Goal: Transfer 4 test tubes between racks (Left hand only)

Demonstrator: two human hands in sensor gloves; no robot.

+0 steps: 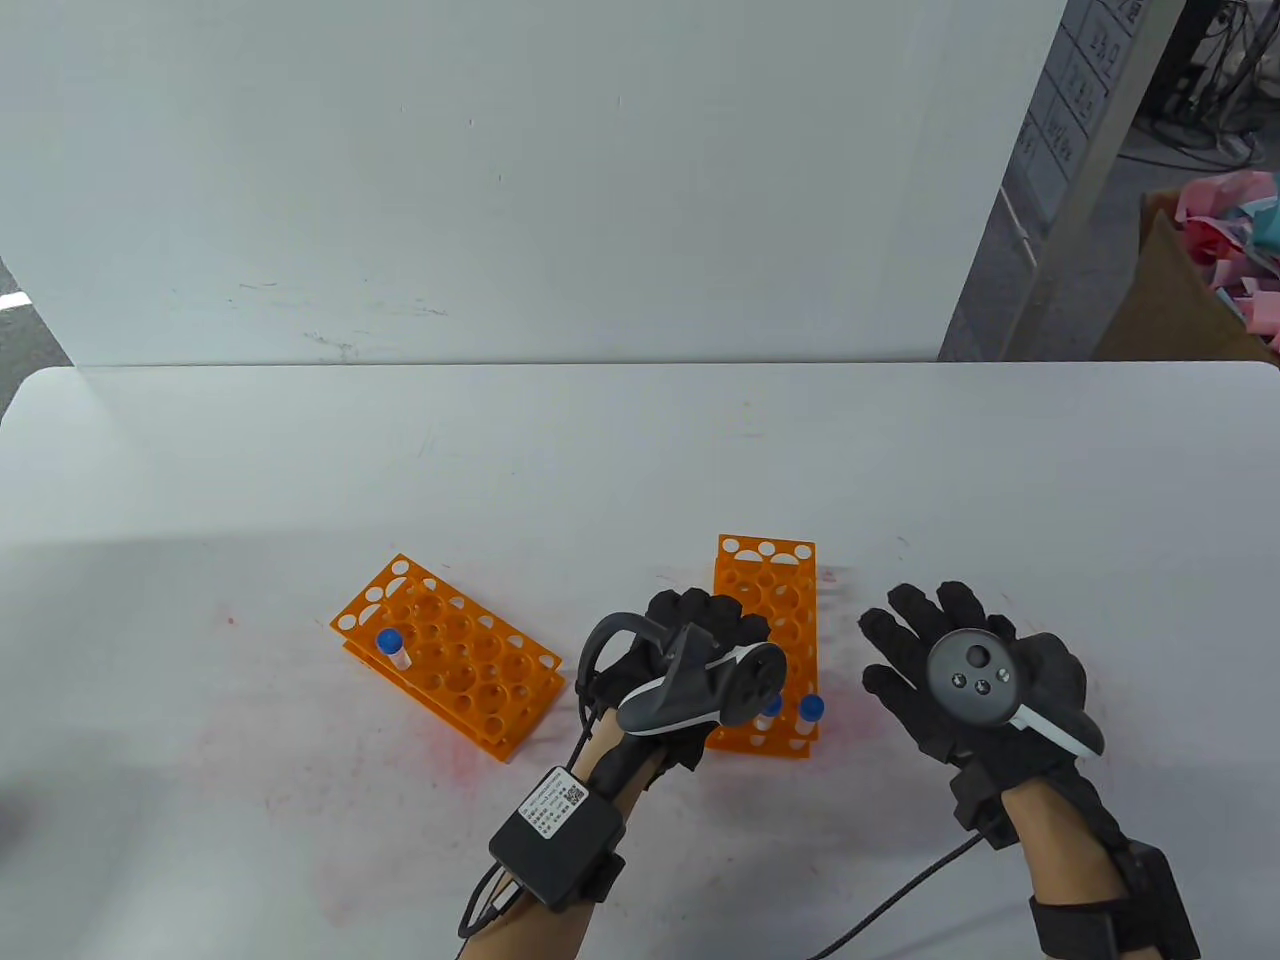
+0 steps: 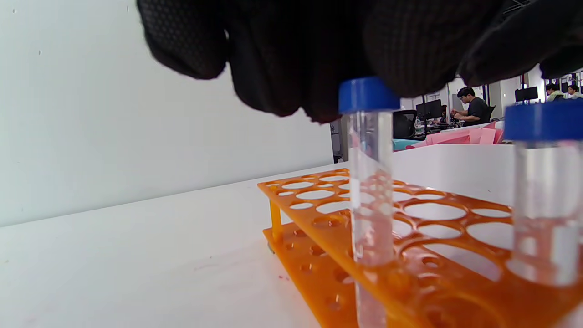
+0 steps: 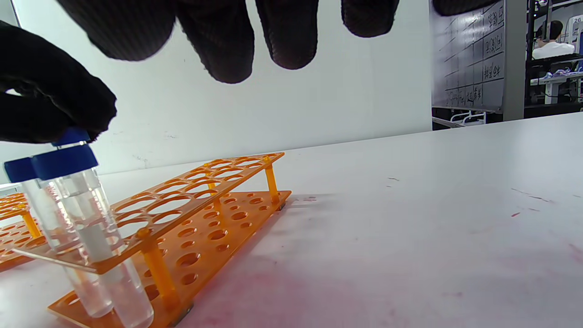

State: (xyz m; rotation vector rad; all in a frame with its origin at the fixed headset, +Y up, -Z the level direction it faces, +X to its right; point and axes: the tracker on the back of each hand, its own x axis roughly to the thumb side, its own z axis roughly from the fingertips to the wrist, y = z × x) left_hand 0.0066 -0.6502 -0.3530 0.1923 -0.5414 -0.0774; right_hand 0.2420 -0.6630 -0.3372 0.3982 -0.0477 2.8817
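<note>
Two orange racks lie on the white table. The left rack (image 1: 445, 655) holds one blue-capped test tube (image 1: 392, 647). My left hand (image 1: 705, 615) is over the near left part of the right rack (image 1: 770, 590). Its fingers (image 2: 319, 54) close on the blue cap of a test tube (image 2: 369, 98) standing in that rack (image 2: 328, 228). The right wrist view shows this hand (image 3: 45, 100) on the cap (image 3: 70, 135). Two more capped tubes (image 1: 810, 710) (image 1: 770, 708) stand at the rack's near end. My right hand (image 1: 960, 660) is open and empty, right of the rack.
A white wall panel (image 1: 500, 180) stands along the table's far edge. A cardboard box (image 1: 1180, 290) with pink scraps sits beyond the far right corner. Pink stains (image 1: 460, 760) mark the table around the racks. A cable (image 1: 890, 900) trails from my right wrist.
</note>
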